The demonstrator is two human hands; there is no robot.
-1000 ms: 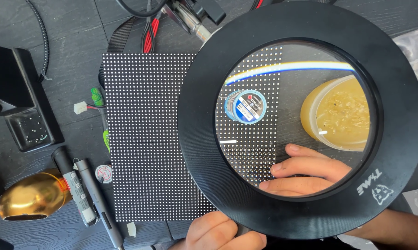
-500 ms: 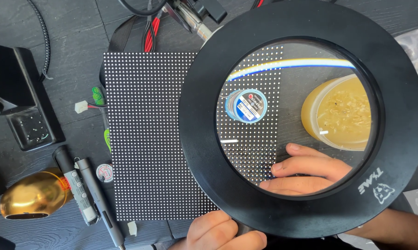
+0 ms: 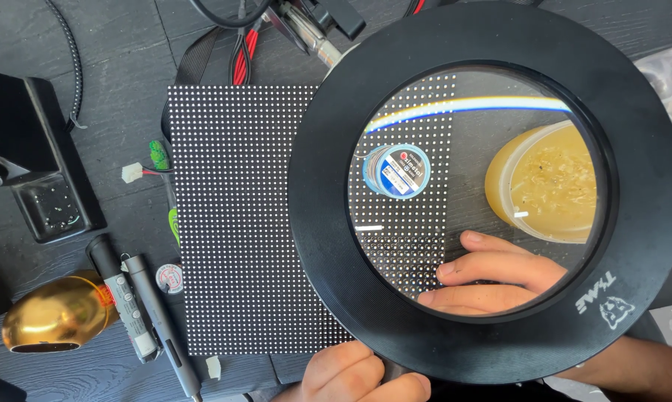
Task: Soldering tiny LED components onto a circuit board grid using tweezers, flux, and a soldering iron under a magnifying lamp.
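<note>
A large black ring magnifier (image 3: 321, 186) hangs over the right part of a black LED dot panel (image 3: 239, 223) lying flat on the dark table. My left hand (image 3: 354, 374) is at the bottom edge, curled around the magnifier's stem under the rim. Through the lens I see my right hand (image 3: 496, 279) with its fingers stretched out leftward, the tips touching the panel's right edge. Nothing is visible in that hand. A small blue-rimmed spool (image 3: 397, 170) rests on the panel under the lens.
A round tub of yellow paste (image 3: 552, 182) sits right of the panel, seen through the lens. Left of the panel are a black stand with a tray (image 3: 31, 164), a gold metal object (image 3: 53, 313), two pen-like tools (image 3: 139, 313) and a white connector (image 3: 133, 173). Red and black cables (image 3: 239, 59) lie at the top.
</note>
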